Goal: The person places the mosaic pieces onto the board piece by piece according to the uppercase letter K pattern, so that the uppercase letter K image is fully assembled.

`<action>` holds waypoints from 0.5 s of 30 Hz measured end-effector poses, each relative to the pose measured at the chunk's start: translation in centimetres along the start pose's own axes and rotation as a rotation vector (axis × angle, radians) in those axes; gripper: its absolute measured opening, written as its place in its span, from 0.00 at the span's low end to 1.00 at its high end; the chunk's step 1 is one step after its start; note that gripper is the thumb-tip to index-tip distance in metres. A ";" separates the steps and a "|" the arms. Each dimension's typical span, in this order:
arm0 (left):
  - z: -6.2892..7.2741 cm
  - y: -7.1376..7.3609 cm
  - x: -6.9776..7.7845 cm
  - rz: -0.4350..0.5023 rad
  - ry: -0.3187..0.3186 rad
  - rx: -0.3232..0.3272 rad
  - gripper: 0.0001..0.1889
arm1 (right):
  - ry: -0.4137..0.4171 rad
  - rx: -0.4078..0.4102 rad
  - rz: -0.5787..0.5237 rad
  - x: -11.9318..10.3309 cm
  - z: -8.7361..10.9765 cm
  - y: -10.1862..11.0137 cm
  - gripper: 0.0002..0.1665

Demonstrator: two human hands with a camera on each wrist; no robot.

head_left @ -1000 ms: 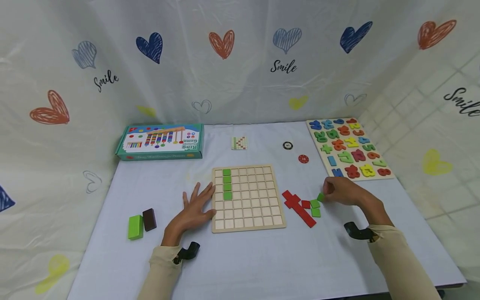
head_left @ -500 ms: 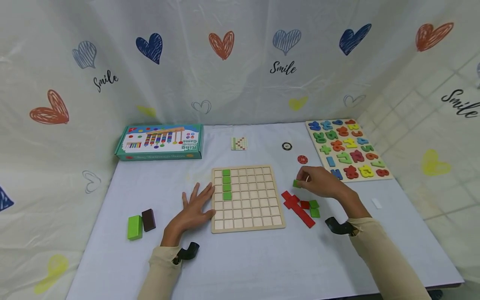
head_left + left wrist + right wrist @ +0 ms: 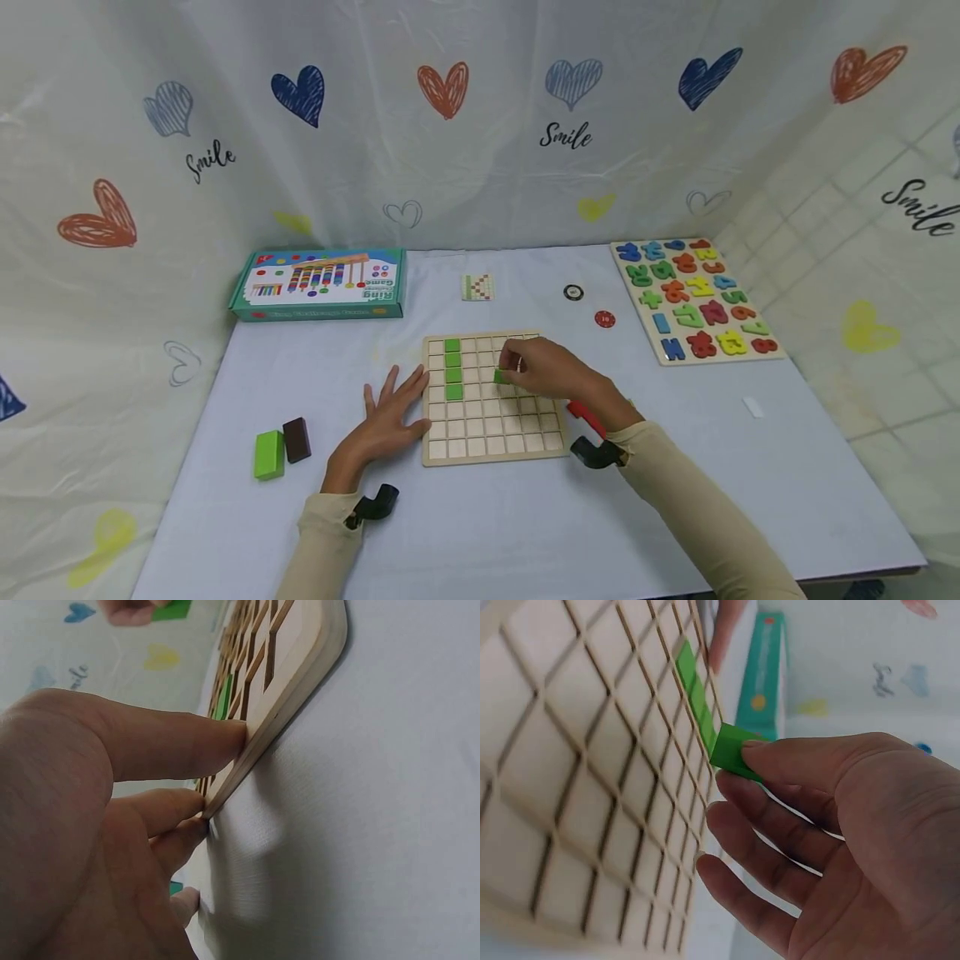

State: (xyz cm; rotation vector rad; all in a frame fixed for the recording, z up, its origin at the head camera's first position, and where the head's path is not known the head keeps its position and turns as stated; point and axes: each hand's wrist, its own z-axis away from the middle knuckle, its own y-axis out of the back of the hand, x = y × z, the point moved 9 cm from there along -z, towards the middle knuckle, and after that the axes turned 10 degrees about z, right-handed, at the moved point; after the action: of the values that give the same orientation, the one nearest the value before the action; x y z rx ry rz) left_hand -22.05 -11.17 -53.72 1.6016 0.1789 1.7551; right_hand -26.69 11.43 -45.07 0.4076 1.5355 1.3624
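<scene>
My right hand pinches a green square tile between thumb and fingers, over the right half of a wooden grid board. Several green tiles fill a column of cells near the board's left side. My left hand rests at the left edge of the board with fingers spread. In the left wrist view its thumb lies on the board's rim. Red tiles on the table show partly under my right forearm; the loose green tiles beside them are hidden.
Left of the board stand a green block and a dark brown block. Behind it are a boxed toy, a small pattern card, a black ring-shaped disc and a red disc. A letter puzzle board lies back right.
My right hand has carried the green tile leftward from the loose tiles at the right to over the board. My left hand has stayed at the board's edge.
</scene>
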 end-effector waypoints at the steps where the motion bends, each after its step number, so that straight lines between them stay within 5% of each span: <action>1: 0.0 0.0 -0.1 -0.002 0.001 0.000 0.43 | 0.015 -0.005 0.001 -0.7 -0.4 -0.5 0.06; 8: 0.0 0.0 -0.1 -0.006 -0.011 0.001 0.43 | 0.083 -0.039 -0.018 -4.1 -2.3 -4.0 0.04; 15: 0.0 0.1 -0.1 -0.003 -0.009 -0.002 0.43 | 0.090 -0.040 -0.013 -4.9 -3.2 -6.0 0.04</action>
State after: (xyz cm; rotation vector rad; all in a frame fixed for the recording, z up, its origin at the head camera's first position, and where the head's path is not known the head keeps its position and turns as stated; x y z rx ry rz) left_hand -22.11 -11.27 -53.73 1.6070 0.1749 1.7445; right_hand -25.07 3.96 -48.63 0.3151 1.5786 1.4156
